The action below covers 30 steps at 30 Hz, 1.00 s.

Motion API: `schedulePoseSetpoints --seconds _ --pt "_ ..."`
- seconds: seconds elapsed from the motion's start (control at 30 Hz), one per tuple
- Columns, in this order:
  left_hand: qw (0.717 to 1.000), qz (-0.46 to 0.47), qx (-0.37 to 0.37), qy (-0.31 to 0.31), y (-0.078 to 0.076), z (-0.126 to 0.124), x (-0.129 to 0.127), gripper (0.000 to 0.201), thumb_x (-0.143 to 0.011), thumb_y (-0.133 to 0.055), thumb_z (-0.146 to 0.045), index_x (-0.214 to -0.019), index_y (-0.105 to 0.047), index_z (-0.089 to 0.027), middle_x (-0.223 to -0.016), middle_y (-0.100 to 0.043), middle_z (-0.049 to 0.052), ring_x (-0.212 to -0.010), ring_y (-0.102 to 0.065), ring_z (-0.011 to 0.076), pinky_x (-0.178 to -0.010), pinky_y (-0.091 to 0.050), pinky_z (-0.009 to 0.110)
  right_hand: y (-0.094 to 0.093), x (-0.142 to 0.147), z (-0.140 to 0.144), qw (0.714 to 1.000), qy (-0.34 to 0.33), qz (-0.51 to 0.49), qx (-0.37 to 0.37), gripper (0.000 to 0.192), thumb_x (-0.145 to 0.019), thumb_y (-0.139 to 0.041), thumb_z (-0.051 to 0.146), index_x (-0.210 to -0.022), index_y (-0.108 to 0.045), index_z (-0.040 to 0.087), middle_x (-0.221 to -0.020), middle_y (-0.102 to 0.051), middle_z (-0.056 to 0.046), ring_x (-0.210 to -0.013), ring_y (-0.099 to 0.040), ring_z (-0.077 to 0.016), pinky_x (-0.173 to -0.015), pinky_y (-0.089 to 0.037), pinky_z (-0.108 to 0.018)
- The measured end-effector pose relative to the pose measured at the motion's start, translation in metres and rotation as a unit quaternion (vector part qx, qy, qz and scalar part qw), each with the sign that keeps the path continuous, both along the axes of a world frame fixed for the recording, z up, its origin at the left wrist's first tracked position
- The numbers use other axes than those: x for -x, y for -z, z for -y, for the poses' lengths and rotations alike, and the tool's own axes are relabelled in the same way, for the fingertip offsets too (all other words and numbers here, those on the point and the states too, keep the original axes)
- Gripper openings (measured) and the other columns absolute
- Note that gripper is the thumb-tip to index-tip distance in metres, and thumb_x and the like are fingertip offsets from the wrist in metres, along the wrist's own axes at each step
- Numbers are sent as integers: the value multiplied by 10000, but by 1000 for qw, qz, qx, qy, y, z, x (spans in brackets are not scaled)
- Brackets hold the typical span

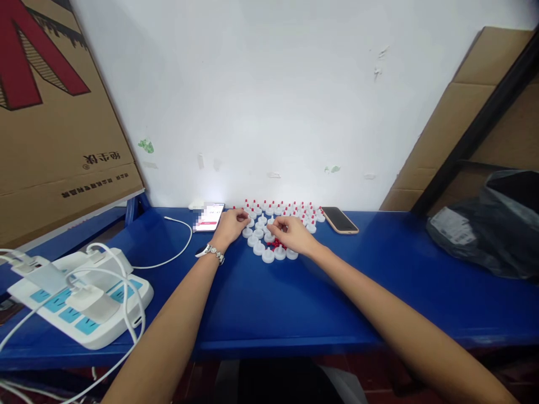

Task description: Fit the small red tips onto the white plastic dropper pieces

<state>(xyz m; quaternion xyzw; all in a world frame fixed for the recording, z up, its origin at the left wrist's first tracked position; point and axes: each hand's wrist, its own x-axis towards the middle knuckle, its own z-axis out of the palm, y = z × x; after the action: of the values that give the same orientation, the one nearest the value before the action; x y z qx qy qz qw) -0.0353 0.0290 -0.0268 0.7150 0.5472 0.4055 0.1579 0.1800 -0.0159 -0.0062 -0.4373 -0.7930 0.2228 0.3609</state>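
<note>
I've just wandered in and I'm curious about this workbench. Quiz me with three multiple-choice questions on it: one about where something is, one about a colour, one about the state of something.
1. Where does the phone with the lit screen lie?
A. beside the left hand
B. on the power strip
C. on the grey plastic bag

2. What colour are the tips of the small white caps on the blue table?
A. green
B. red
C. yellow

3. How is the other phone, next to the right hand?
A. screen lit
B. standing against the wall
C. lying flat, screen dark

Answers:
1 A, it lies flat on the table just left of that hand, by the wall.
2 B, red tips stick up from the caps in the back rows.
3 C, it lies flat with a black screen, right of the caps.
</note>
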Motion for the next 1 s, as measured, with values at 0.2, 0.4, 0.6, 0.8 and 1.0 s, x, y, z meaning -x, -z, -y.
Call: schedulePoseSetpoints --seconds 0.2,0.4,0.6,0.8,1.0 --pt "998 7 54 34 3 -4 3 127 -740 -679 -206 -854 -706 -154 -841 -762 87 -814 -720 220 -762 -558 310 -9 12 -34 993 66 61 -73 220 -871 -519 350 -742 -590 187 -715 -661 -17 -668 -577 -147 -651 -386 -263" --pt "997 67 39 26 -4 -2 11 271 -738 -543 -47 -950 -682 -144 -992 -759 105 -935 -715 195 -861 -548 294 -20 50 -83 957 118 251 -79 277 -900 -487 407 -984 -637 191 -957 -726 -92 -955 -636 -253 -892 -389 -386" --pt "999 35 -16 -11 -5 8 10 269 -760 -496 -45 -919 -674 -167 -948 -743 72 -850 -686 189 -822 -532 324 -12 79 -108 932 110 335 -84 274 -860 -542 361 -916 -685 134 -1011 -719 -178 -1053 -616 -326 -946 -359 -451" --pt "994 -20 -100 -38 -9 15 5 279 -834 -586 -215 -1107 -620 -168 -1127 -633 109 -943 -634 215 -850 -524 367 -19 67 -95 965 127 220 -71 263 -898 -465 354 -867 -658 178 -909 -722 -88 -889 -636 -227 -837 -403 -357" --pt "989 -2 -134 59 -27 39 -15 471 -822 -691 -361 -1245 -527 -234 -1242 -574 82 -965 -627 191 -783 -540 331 -16 32 -45 991 60 -115 31 313 -866 -506 444 -689 -544 188 -612 -568 9 -601 -511 -134 -595 -375 -260"
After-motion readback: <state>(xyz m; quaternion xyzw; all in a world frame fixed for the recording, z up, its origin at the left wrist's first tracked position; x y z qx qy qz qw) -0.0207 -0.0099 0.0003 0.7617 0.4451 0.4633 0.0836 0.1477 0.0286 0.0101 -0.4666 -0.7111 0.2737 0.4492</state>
